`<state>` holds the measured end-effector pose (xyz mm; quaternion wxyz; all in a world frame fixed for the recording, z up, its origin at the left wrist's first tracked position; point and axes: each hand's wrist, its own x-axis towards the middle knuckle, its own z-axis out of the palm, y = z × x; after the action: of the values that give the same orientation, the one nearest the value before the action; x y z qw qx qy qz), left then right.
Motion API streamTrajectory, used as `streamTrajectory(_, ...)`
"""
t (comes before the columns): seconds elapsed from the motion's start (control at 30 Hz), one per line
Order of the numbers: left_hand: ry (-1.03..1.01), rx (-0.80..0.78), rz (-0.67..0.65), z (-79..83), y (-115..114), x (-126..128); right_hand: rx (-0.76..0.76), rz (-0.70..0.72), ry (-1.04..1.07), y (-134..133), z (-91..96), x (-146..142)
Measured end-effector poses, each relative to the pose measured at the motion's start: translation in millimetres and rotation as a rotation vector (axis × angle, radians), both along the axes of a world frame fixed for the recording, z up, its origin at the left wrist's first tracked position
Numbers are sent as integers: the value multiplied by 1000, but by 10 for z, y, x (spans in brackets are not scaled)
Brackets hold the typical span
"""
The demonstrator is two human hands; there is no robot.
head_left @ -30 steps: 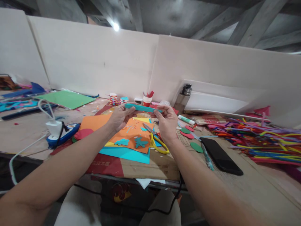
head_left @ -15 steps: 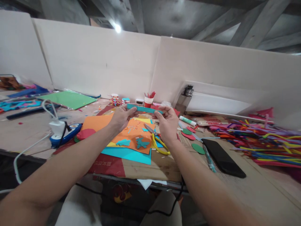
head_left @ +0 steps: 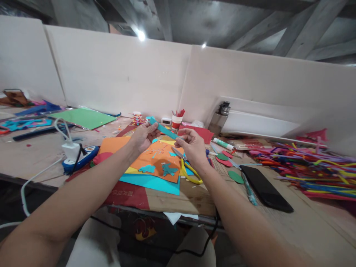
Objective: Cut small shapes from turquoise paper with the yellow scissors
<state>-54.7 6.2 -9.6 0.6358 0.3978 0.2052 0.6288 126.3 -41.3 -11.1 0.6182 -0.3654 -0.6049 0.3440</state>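
Observation:
A teal paper strip (head_left: 167, 131) is stretched between both hands above the table, slanting down to the right. My left hand (head_left: 144, 136) pinches it near its upper left end. With thumb and fingers, my right hand (head_left: 192, 145) grips the lower right end. Below them lie orange paper sheets (head_left: 140, 161) with teal cut-out shapes (head_left: 169, 169) and small scraps on top. Yellow-handled scissors (head_left: 190, 174) rest beside the sheets, under my right hand. A bright blue sheet (head_left: 155, 184) sticks out at the front.
At right lie a black phone (head_left: 265, 189), a pen (head_left: 249, 189), a glue stick (head_left: 223, 144) and a heap of coloured pipe cleaners (head_left: 308, 167). A power strip (head_left: 79, 159) with a white plug sits left. Behind stand a paper cup (head_left: 177, 121) and a bottle (head_left: 220, 118).
The strip has tilted from nearly level to slanting, its left end up and right end down. My right hand has shifted slightly left and down, closer to the left one.

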Motion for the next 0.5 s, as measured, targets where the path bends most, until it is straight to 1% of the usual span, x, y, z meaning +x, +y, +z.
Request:
streamTrajectory(0.07, 25, 20, 42, -6, 39, -30, -64, 20, -71, 2, -5, -18)
streamTrajectory(0.13, 43, 44, 88, -6, 52, -34, -116, -4, -104, 15, -16, -44)
streamTrajectory(0.2, 47, 32, 110, -6, 34, -10, -145, -35, -102, 27, -33, -62)
streamTrajectory(0.27, 76, -17, 79, -13, -3, 30, -159, -66, -75, 30, -53, -66)
streamTrajectory(0.37, 171, -70, 8, -33, -55, 78, -183, -94, -50, 17, -77, -66)
streamTrajectory(0.5, 197, -58, 13, -60, -74, 85, -189, -57, -72, -1, -91, -98)
